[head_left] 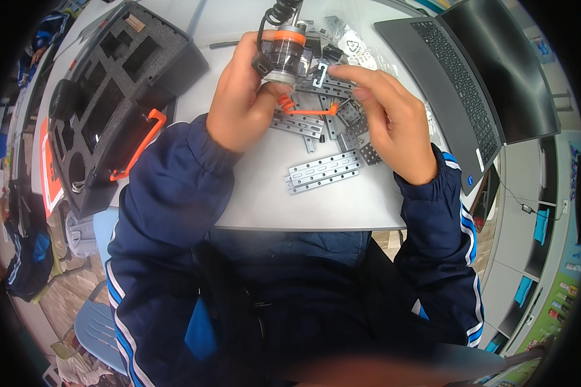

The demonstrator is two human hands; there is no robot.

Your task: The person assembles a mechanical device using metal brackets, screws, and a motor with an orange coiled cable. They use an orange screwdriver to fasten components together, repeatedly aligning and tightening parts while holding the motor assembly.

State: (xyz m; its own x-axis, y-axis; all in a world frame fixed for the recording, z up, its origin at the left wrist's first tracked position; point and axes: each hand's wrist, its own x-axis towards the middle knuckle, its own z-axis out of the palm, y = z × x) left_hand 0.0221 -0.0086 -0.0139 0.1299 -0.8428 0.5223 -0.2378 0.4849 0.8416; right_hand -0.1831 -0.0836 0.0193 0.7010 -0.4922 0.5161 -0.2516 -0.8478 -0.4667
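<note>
My left hand (242, 97) is closed around a cylindrical device (288, 55) with a clear body, an orange ring and a pale base. A black coiled cable (282, 11) rises from its top. My right hand (397, 119) is to the right of it, index finger stretched out and thumb apart. Beside that fingertip is a small pale hook-shaped bracket (320, 75); whether the finger only touches it I cannot tell. Beneath the hands lie an orange bent part (310, 112) and several grey perforated metal beams (323, 171).
A dark case with grey foam cut-outs (103, 71) and an orange handle (139, 145) stands at left. An open laptop (455, 84) occupies the right side. Clear plastic bags (352, 42) lie at the back of the white table (265, 203). A blue chair (97, 329) is at lower left.
</note>
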